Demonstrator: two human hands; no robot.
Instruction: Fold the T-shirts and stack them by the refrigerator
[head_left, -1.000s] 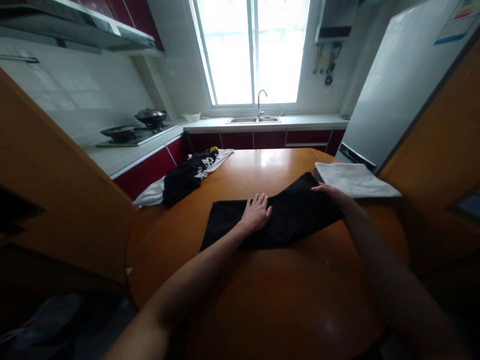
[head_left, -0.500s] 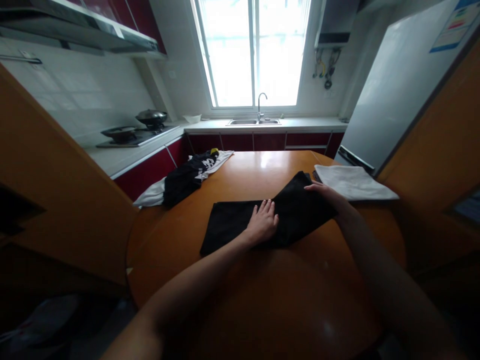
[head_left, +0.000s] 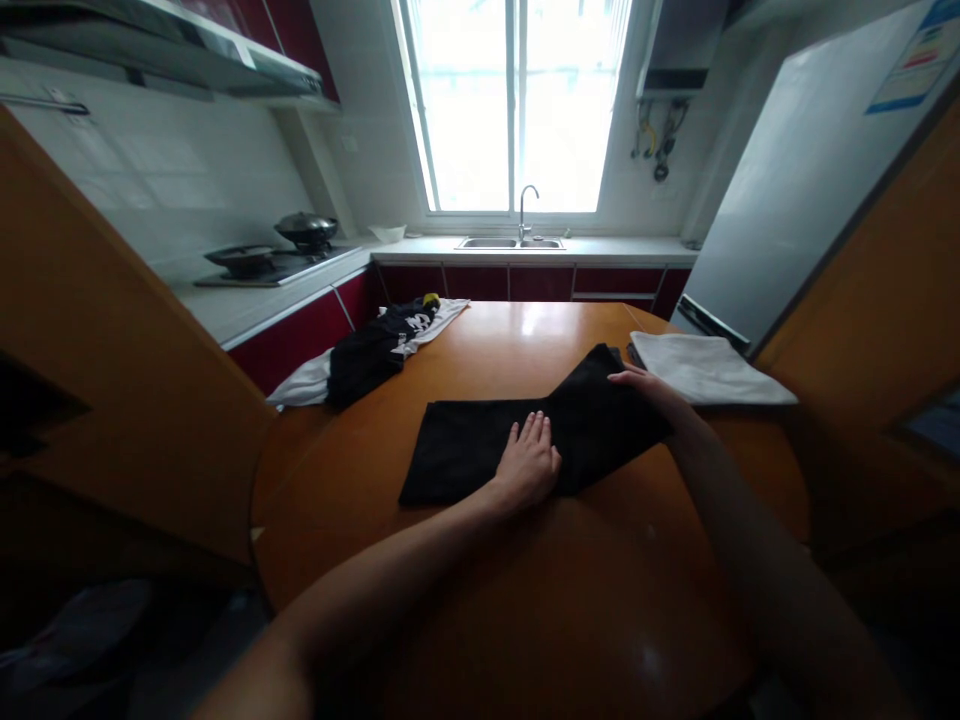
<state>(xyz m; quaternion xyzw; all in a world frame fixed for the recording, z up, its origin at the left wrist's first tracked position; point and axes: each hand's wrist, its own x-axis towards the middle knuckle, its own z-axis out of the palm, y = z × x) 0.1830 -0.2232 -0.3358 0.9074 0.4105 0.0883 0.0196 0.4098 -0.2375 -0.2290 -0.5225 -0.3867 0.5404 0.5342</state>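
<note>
A black cloth point(head_left: 457, 450) lies across the middle of the wooden table, its right part angled up and away from me. My left hand point(head_left: 528, 462) rests flat on the middle of it, fingers stretched out and slightly apart. At the cloth's right end, my right hand point(head_left: 651, 390) grips the edge, with the thumb on top and the other fingers partly hidden.
Black and white clothes point(head_left: 367, 355) lie at the table's point(head_left: 495, 345) back left. Folded white cloth point(head_left: 701, 365), with darker fabric beneath, sits just beyond my right hand. Behind are a sink point(head_left: 491, 243), a counter and a stove with pans point(head_left: 306, 228).
My left hand has slid slightly toward me on the black cloth. My right hand keeps its hold in nearly the same place.
</note>
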